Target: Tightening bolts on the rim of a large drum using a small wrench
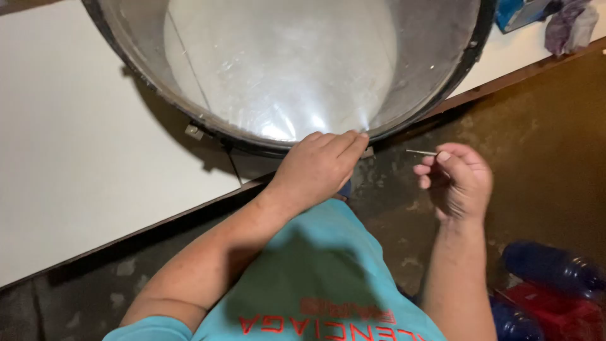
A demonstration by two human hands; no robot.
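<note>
Head cam: left hand (319, 165) on drum rim (252, 140), blue pkg (514, 12) top-right.
</note>
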